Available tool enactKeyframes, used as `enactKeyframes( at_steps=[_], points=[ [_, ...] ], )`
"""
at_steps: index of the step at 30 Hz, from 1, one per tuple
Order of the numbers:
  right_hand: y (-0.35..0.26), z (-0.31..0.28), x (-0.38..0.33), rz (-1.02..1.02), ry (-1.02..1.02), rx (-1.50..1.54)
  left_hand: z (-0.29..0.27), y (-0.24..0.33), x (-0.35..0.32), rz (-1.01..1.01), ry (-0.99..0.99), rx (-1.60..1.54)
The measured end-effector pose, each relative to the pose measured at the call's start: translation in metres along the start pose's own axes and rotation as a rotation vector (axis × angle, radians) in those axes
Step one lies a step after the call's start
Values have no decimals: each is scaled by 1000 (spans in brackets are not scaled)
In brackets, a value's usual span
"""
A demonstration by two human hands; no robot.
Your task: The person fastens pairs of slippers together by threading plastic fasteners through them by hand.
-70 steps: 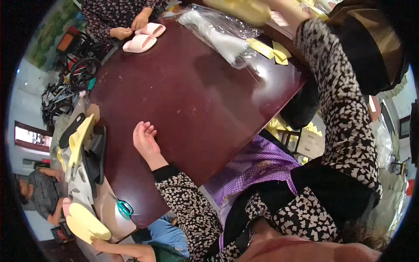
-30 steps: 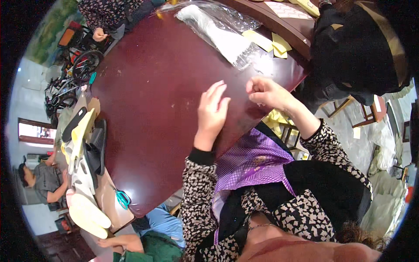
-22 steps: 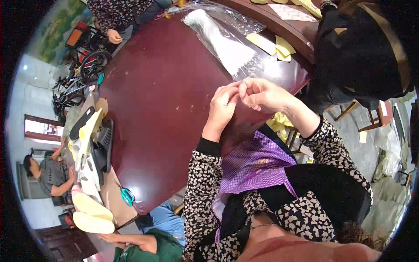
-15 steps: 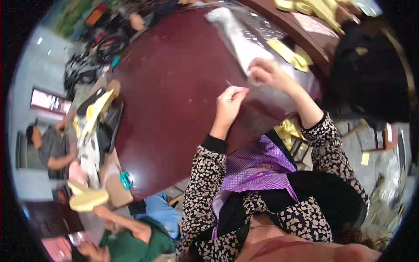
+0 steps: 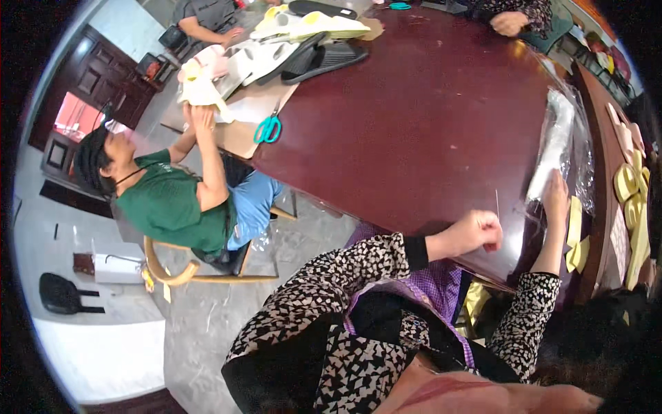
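Note:
Over the near right part of the dark red table (image 5: 407,117), my left hand (image 5: 472,233) is closed in a pinch. A thin, pale, needle-like piece (image 5: 497,201) sticks up from its fingertips; what it is exactly is too fine to tell. My right hand (image 5: 556,200) reaches to the near end of a long white bundle (image 5: 555,134) in clear plastic. Its fingers look stretched out against the wrapping, and their tips are partly hard to make out. Yellow flat strips (image 5: 576,234) lie just right of my right wrist.
Teal-handled scissors (image 5: 268,129) lie at the table's left edge, beside a heap of white, yellow and black slipper parts (image 5: 296,52). A seated co-worker in green (image 5: 181,196) handles yellow pieces. Another person's hand (image 5: 509,24) rests at the far side. More yellow pieces (image 5: 631,200) lie far right.
The view has swung left, bringing the green-shirted co-worker more fully in. My right hand has gone from near my left hand to the white bundle. My left hand still pinches its thin piece.

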State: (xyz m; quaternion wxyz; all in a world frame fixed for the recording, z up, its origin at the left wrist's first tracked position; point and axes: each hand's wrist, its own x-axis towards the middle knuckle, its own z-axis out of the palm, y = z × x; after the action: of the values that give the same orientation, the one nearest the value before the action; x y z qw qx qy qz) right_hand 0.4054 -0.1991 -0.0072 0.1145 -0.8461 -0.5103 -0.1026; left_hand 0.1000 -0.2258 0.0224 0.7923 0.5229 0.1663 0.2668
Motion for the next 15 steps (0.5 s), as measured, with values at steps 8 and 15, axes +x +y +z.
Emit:
enactKeyframes(
  at_steps=[8, 15],
  points=[
    [45, 37, 28, 41, 7, 42, -22, 39, -58, -69, 70, -167],
    [39, 24, 18, 64, 41, 75, -67, 63, -119, 22, 167, -187]
  ],
)
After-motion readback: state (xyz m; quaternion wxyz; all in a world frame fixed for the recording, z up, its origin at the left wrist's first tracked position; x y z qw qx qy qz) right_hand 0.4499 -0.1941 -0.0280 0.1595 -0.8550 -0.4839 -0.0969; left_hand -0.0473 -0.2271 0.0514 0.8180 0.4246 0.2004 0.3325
